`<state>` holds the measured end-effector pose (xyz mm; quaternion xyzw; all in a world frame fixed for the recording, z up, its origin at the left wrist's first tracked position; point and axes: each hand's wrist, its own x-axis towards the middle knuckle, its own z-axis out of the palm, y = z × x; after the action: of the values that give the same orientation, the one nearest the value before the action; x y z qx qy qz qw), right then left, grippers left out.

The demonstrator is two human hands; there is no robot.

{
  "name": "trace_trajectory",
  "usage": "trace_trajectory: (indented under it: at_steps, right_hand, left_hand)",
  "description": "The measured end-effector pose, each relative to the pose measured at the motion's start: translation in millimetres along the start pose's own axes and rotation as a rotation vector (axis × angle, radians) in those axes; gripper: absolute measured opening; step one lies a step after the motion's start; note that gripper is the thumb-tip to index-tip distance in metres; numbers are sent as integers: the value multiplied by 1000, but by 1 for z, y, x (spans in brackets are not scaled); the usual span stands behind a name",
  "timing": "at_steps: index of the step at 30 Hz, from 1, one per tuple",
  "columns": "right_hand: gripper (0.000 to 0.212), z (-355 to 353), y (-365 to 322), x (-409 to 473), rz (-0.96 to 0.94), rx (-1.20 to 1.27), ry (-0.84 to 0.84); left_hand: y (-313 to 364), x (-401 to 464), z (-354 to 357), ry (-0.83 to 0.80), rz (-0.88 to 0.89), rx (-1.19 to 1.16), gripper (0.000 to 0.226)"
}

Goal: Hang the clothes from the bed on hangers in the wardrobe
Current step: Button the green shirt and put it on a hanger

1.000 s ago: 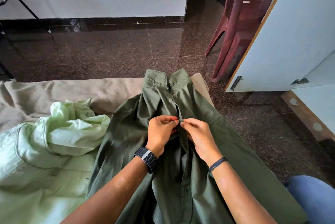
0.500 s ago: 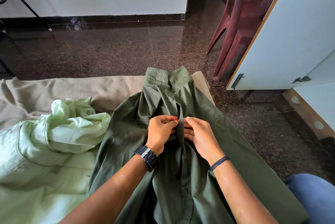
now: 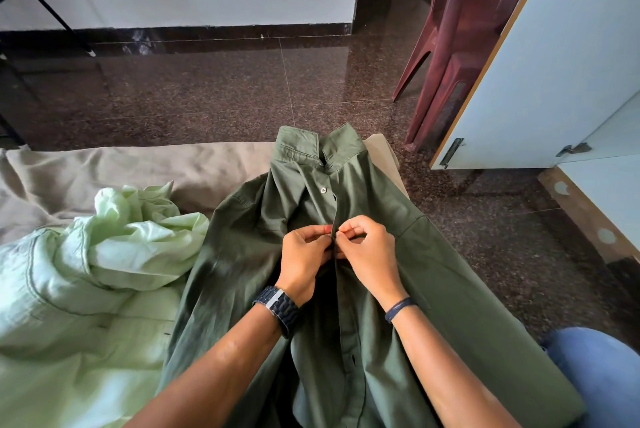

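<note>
Placket gap closed since earlier; left hand [image 3: 304, 259], right hand [image 3: 369, 254] fingers pinch dark green shirt [image 3: 433, 289] placket. No readable writing.

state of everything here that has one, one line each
dark green shirt: flat on the bed, upper buttons fastened
light green shirt: crumpled on the bed
left hand: pinching the placket
right hand: pinching the placket
wardrobe door: open

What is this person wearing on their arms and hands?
Both forearms are bare, with no sleeves in view. The left wrist carries a dark watch with a textured strap and a silvery clasp. The right wrist has a thin dark band. No gloves or rings show.
</note>
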<state>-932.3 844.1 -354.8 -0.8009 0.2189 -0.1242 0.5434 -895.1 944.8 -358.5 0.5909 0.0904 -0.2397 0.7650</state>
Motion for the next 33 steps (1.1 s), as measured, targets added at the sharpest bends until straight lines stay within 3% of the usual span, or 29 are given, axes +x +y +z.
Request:
trace_trajectory:
  at_steps: [3, 8, 15, 24, 29, 33]
  right_hand:
    - [4, 0, 3, -1, -83, -126, 33]
    - [4, -2, 6, 1, -91, -110, 32]
    - [2, -2, 11, 5, 149, 325, -37]
    - [9, -6, 12, 5, 152, 429, -125]
    - [13, -7, 5, 7, 286, 679, -131]
    - [15, -5, 5, 6, 294, 698, -142]
  left_hand:
    - [-2, 0, 1, 7, -3, -13, 14]
    - [-2, 1, 3, 14, -8, -8, 11]
    - [4, 4, 2, -9, -43, -64, 12]
    - [3, 12, -3, -21, -160, -216, 22]
    - [3, 12, 1, -46, -225, -358, 28]
    - [-1, 12, 1, -104, -247, -411, 32]
